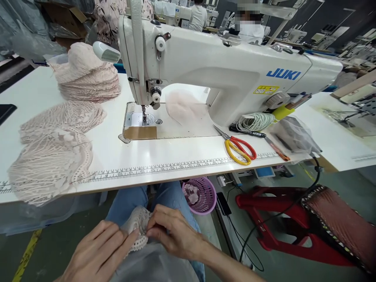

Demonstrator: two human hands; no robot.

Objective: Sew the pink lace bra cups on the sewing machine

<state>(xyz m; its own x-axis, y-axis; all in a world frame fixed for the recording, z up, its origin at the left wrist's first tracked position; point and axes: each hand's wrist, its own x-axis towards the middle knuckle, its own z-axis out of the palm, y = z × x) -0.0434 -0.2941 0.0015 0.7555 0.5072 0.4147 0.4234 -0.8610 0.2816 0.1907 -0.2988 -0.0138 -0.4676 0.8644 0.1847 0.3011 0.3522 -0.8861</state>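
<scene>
Over my lap, below the table edge, I hold a small piece of pale lace fabric (pixel 140 222) with a scalloped edge. My left hand (pixel 101 248) has its fingers closed along the left side of the lace, their tips hidden against it. Thumb and index finger of my right hand (pixel 173 231) pinch the lace's right edge. Grey cloth (pixel 152 262) lies across my lap under both hands. Above them on the table stands a white sewing machine (pixel 188 58), its needle and presser foot (pixel 143 113) over the metal plate.
Lace pieces (pixel 53 156) and a taller stack (pixel 88 74) lie at the table's left. Scissors (pixel 237 147), coiled cord (pixel 255 121) and a plastic bag (pixel 293 135) sit at the right. A purple basket (pixel 205 196) and red stool (pixel 282 223) stand below. Other people sit behind.
</scene>
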